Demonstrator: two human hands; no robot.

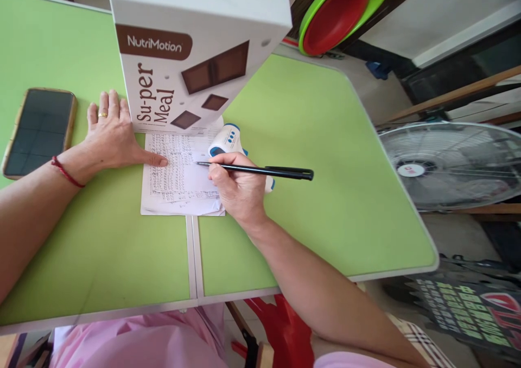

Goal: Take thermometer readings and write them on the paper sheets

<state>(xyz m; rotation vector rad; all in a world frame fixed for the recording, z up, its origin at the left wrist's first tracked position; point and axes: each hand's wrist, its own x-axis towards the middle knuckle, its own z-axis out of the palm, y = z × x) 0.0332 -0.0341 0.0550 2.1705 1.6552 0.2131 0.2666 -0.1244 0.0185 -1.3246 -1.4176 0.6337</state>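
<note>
My right hand (240,186) grips a black pen (260,169), its tip at the paper. The sheet of paper (175,178) carries dense rows of handwriting on its left part, and its lower right corner is creased. My left hand (112,134) lies flat with fingers spread, the thumb resting on the sheet's left side and the other fingers on the table beside the box. A white and blue handheld device (225,140), which looks like an infrared thermometer, lies just beyond my right hand and is partly hidden by it.
A tall white NutriMotion box (158,91) stands at the paper's far edge. On the left lies a phone (40,132) with a dark screen. The green table (325,210) has a metal seam down its middle. Right of it are a fan (451,167) and a red basin (336,18).
</note>
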